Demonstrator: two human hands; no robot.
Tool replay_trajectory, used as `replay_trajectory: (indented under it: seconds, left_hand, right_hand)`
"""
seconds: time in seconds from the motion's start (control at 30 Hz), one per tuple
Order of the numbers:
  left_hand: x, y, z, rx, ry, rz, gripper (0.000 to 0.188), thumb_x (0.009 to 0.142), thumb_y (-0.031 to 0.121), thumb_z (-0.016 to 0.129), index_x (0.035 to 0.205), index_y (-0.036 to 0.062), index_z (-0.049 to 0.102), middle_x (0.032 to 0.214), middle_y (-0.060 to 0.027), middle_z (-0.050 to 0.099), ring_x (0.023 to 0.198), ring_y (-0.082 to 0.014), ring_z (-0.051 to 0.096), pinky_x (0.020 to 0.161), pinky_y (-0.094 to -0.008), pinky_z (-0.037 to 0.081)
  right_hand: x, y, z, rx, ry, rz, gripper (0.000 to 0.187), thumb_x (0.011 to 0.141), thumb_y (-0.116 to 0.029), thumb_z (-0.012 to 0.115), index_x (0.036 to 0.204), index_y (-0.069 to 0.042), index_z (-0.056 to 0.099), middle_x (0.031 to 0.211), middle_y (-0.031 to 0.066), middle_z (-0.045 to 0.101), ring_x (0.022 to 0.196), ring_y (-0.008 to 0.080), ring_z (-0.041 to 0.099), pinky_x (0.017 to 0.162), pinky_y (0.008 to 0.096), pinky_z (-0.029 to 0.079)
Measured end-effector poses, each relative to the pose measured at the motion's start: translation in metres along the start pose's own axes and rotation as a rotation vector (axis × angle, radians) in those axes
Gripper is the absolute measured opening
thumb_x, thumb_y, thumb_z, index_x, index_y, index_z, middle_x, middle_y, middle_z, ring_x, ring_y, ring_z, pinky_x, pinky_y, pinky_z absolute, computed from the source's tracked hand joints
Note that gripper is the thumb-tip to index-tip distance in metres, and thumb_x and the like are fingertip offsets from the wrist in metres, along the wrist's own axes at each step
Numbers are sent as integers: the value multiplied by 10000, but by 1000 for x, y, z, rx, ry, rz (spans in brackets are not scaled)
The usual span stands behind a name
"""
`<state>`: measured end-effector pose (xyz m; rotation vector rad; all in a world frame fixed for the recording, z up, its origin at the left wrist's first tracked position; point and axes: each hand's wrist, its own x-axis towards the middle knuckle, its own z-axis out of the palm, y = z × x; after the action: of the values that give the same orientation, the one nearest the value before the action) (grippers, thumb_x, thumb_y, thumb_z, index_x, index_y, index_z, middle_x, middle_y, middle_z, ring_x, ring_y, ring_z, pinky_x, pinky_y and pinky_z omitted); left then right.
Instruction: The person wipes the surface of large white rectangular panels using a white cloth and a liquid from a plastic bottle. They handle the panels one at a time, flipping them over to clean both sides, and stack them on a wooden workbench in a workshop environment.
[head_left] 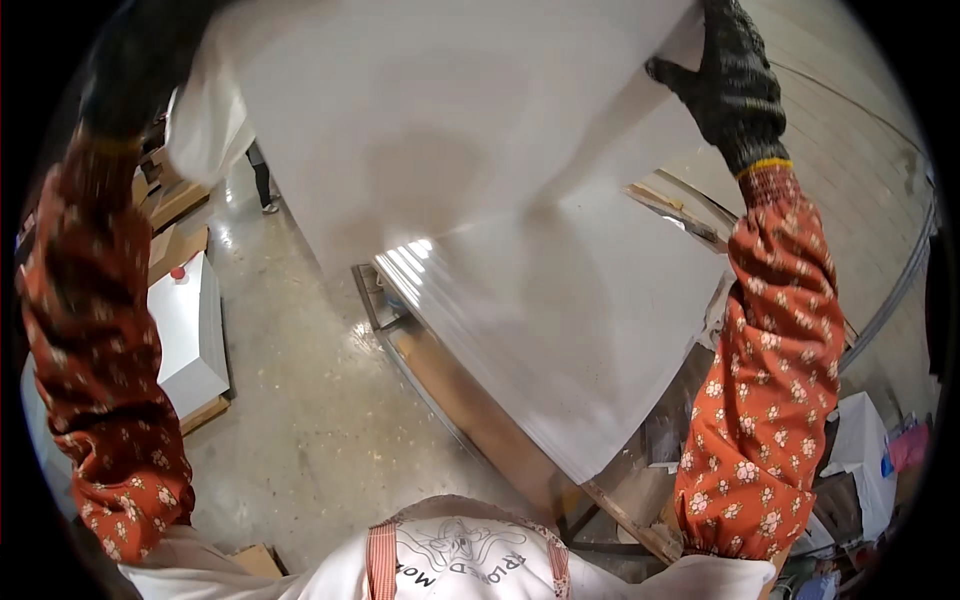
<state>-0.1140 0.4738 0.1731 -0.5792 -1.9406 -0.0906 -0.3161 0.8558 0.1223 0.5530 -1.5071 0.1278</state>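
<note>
A large white sheet (400, 120) is raised in front of me, tilted, its upper edge running out of the picture. At its far right edge my right hand (735, 90), in a dark knit glove with a yellow cuff line, is closed on the sheet with the thumb lying along it. My left hand (150, 65), also gloved, is up at the sheet's left edge and closed on it; its fingertips are lost in dark shadow. Below the raised sheet lies a stack of white sheets (600, 330), with layered edges on its left side. Red floral sleeves cover both forearms.
The stack rests on a metal-framed stand (420, 370) with a brown board. To the left, another white stack (190, 330) bears a small red item (178, 273). A person's leg (262, 180) shows beyond. Cluttered packaging (860, 460) lies at right. A curved grey pipe (895, 285) crosses the floor.
</note>
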Motion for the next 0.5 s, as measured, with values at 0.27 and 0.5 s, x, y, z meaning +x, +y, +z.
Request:
replay_trajectory:
  seconds: [0.27, 0.5]
  left_hand:
    - [-112, -30, -16, 102, -236, -9, 504, 630, 253, 822, 1064, 69, 643, 1021, -84, 655, 962, -277, 616, 866, -383, 475]
    - [-231, -62, 18, 210, -426, 160, 440, 636, 215, 708, 1069, 153, 660, 1078, -60, 632, 939, -277, 599, 812, -397, 478]
  right_hand:
    - [-20, -58, -52, -29, -396, -438, 652, 762, -373, 656, 1362, -291, 413, 1300, 65, 522, 1236, 263, 459, 1099, 532, 246]
    - [-138, -181, -45, 275, -568, -441, 387, 849, -201, 492, 1234, -236, 522, 1083, 86, 617, 1117, 295, 548, 1077, 604, 233]
